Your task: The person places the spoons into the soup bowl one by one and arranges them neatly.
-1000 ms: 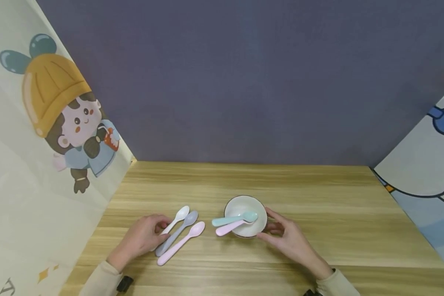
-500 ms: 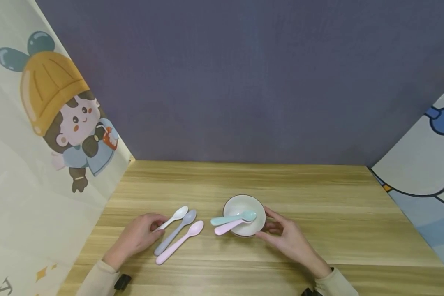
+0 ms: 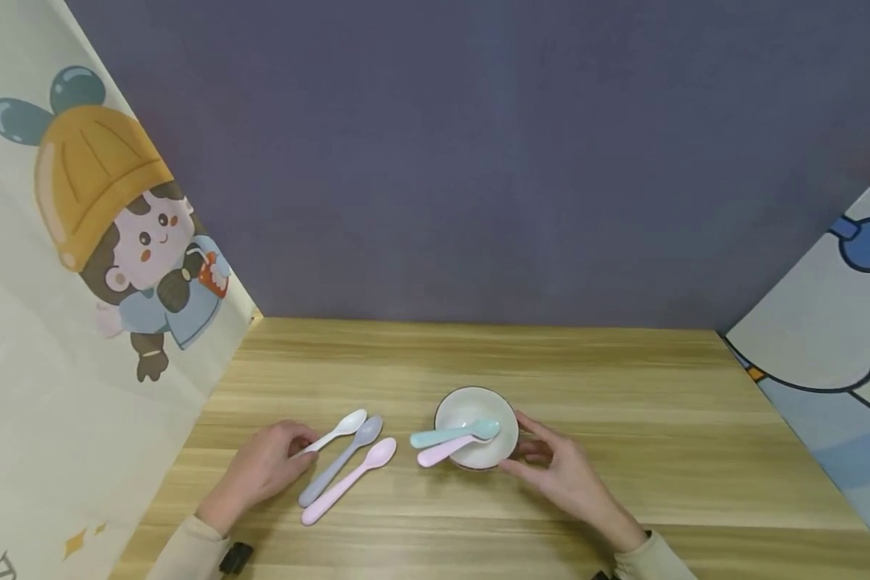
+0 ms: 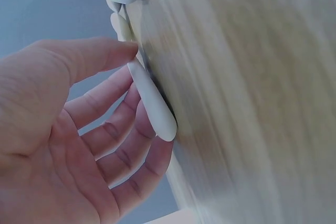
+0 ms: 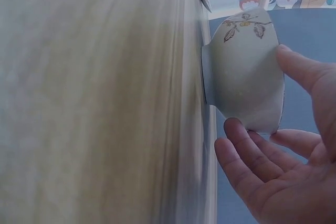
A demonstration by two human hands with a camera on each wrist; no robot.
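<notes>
My left hand (image 3: 264, 461) pinches the handle of a white spoon (image 3: 350, 422) between thumb and fingers; in the left wrist view the white handle (image 4: 154, 103) runs along the fingers, close to the tabletop. Just right of it lie a grey spoon (image 3: 341, 461) and a pink spoon (image 3: 349, 482), roughly side by side. My right hand (image 3: 567, 474) holds the right side of a small white bowl (image 3: 453, 409), thumb and fingers at its rim. Across the bowl's left rim lean a mint-green spoon (image 3: 442, 436) and another pink spoon (image 3: 445, 450). Upright on the table, the bowl shows a leaf pattern outside.
The wooden table (image 3: 623, 387) reaches back to a dark blue-grey panel (image 3: 435, 161). At the left stands a pale wall with a cartoon figure (image 3: 141, 234), at the right another printed panel (image 3: 826, 322).
My left hand has shifted slightly left, swinging the white spoon's handle away from the grey spoon. My right hand and the bowl stay in place; the head view shifts a little.
</notes>
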